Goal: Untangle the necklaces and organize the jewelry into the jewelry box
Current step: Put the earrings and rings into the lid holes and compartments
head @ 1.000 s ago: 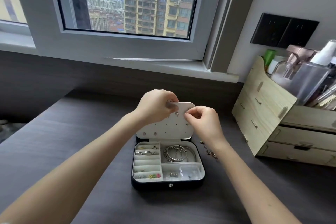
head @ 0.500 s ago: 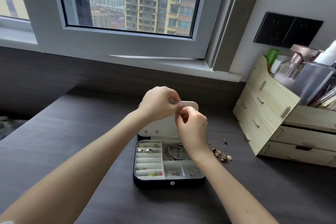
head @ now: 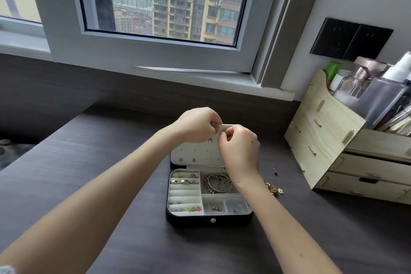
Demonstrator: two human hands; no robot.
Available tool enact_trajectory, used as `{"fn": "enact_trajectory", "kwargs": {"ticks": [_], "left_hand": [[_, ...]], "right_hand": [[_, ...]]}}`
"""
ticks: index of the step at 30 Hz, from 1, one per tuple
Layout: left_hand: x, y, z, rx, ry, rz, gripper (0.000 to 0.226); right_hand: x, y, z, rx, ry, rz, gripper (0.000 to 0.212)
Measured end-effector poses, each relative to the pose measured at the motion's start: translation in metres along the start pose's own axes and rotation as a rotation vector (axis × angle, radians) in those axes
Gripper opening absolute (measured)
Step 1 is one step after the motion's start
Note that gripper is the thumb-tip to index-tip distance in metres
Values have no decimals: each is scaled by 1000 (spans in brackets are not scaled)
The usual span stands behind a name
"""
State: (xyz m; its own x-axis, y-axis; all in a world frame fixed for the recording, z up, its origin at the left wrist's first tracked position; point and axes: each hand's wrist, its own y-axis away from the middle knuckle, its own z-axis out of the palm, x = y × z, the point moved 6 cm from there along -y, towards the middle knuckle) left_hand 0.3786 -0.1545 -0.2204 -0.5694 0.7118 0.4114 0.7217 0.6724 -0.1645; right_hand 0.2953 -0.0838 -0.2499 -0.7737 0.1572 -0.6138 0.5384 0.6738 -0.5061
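Jewelry box (head: pixel 209 221) sits open on the counter (head: pixel 111 162), lid panel (head: pixel 195 153) upright at its far edge — left hand (head: pixel 195 125) pinches the panel's top rim, right hand (head: pixel 239 147) bunches its fingers (head: pixel 224 138) against the face right beside it — can't tell if they're gripping a stud.

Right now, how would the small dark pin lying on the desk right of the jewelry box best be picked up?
Pinch the small dark pin across its thin shaft, coming straight down. It lies flat and alone on the dark wooden desk, apart from the black jewelry box and the gold trinkets, so the top is open; a side grab would likely just slide it.
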Motion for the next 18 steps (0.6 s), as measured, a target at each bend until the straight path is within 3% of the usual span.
{"fn": "enact_trajectory", "kwargs": {"ticks": [5, 11, 18], "left_hand": [[1, 0, 0, -71, 56, -69, 20], [-2, 2, -8, 142, 342, -7, 17], [-7, -2, -4, 203, 218, 25, 21]], "right_hand": [[6, -12, -2, 3, -45, 72, 13], [15, 11, 1, 121, -403, 3, 15], [10, 7, -6, 172, -486, -119, 16]]}}
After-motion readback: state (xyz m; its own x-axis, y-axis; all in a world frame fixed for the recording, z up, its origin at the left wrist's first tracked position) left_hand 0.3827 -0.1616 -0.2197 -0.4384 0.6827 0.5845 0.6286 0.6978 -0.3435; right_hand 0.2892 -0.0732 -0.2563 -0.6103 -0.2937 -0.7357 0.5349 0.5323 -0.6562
